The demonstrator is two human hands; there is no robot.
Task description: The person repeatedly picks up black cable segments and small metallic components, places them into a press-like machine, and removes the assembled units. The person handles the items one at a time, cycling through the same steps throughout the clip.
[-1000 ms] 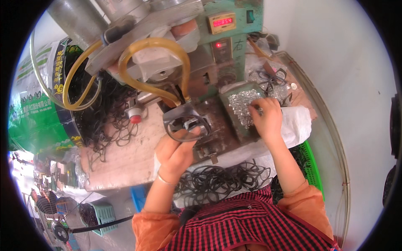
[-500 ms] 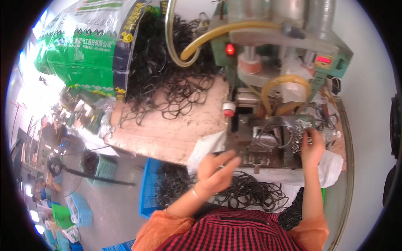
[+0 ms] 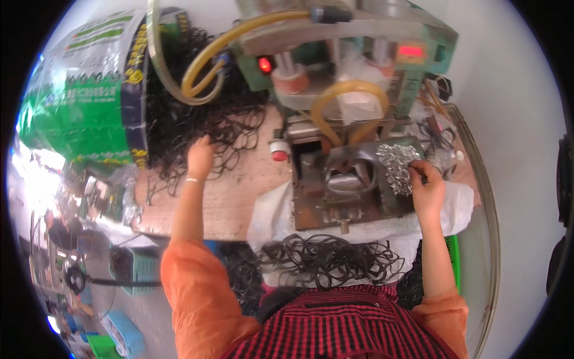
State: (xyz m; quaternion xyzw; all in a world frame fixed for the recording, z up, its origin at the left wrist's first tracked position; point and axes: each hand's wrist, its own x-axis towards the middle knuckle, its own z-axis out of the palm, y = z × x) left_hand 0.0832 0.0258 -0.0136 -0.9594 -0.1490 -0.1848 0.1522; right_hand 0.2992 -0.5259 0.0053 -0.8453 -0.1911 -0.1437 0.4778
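My left hand [image 3: 201, 158] is stretched out to the near edge of a tangled heap of black rubbery loops [image 3: 233, 128] on the table. Its fingers are bunched and blurred, so their grip does not show. My right hand [image 3: 428, 190] is at the right edge of a pile of small shiny metal pieces [image 3: 396, 169], thumb and forefinger pinched together. Whatever sits in that pinch is too small to make out. Left of the pile, a dark loop [image 3: 372, 186] rests around the metal fixture [image 3: 344, 213] of a green press [image 3: 409, 87].
Yellow hoses [image 3: 350, 88] arch across the press front. A red-capped button [image 3: 278, 151] stands at its left. More black loops [image 3: 329, 260] lie on white cloth before me. A large green and white sack [image 3: 78, 128] leans at the back left. Baskets [image 3: 122, 332] stand on the floor.
My left hand has gone from the fixture's front left out to the loops on the table. The right hand stays at the metal pieces, its fingers pinched. The view has shifted to the right.
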